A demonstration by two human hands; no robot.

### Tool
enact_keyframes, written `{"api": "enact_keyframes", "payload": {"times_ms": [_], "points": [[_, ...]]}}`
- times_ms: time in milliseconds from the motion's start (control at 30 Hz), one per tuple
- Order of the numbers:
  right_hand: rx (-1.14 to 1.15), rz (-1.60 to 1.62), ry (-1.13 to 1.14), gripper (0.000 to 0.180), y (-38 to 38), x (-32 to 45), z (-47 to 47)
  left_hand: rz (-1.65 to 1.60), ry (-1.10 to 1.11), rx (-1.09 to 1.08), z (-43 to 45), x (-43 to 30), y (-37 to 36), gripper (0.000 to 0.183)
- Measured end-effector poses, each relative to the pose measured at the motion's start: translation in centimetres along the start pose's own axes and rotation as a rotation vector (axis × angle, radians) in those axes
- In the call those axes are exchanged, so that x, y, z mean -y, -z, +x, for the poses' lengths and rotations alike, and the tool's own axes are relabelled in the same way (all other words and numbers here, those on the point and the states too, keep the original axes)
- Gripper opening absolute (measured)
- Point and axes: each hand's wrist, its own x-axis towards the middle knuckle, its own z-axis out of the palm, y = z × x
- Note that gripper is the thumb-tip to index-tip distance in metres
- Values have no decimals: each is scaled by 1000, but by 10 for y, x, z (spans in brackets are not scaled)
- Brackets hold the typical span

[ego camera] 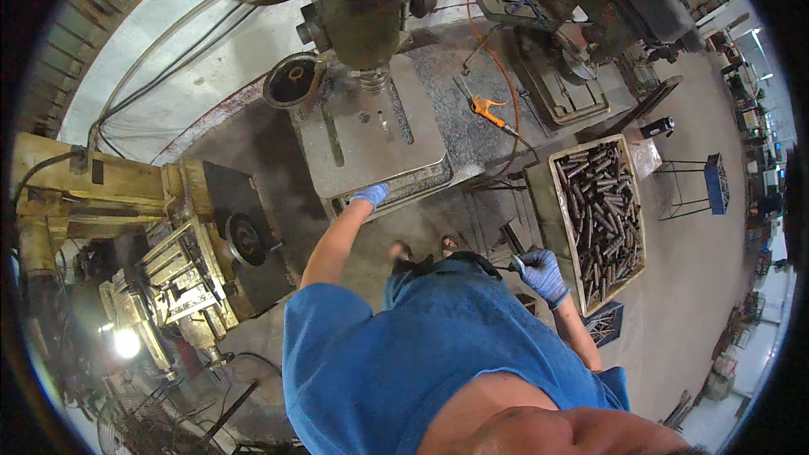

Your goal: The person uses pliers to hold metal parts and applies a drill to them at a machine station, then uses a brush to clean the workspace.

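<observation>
My left hand [371,194], in a bluish glove, rests at the front edge of the drill press's metal table [373,139]; its fingers are partly hidden, and whether it grips the edge I cannot tell. On the right, my right hand [542,275], in a striped blue glove, is closed around a small metal piece [518,263] that I cannot make out further. Close beyond it stands a metal bar or bracket [512,237]. Beside this hand is a large bin [638,227] full of dark metal tubular parts [600,202].
An orange air blow gun [488,110] with its hose lies on the bench right of the press table. Another machine table [572,95] stands beyond it. A yellowish milling machine [183,278] is at left. A small blue crate [605,322] of parts sits near the bin.
</observation>
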Motion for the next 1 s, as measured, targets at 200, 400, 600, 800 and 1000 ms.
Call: {"api": "enact_keyframes", "payload": {"times_ms": [200, 400, 600, 800, 1000], "points": [[10, -25, -65, 20, -24, 6, -6, 149, -101, -190, 4, 40, -30, 41], [110, -23, -68, 22, -33, 15, 8, 88, -120, -366, -11, 43, -32, 39], [272, -58, 32, 36, -61, -9, 41, 39, 208, -55, -138, 25, 43, 33], [474, -74, 105, 35, -110, 8, 81, -358, 381, -255, -313, 74, 69, 32], [495, -137, 148, 32, -156, 47, 94, -299, 637, -852, -444, 159, 156, 23]]}}
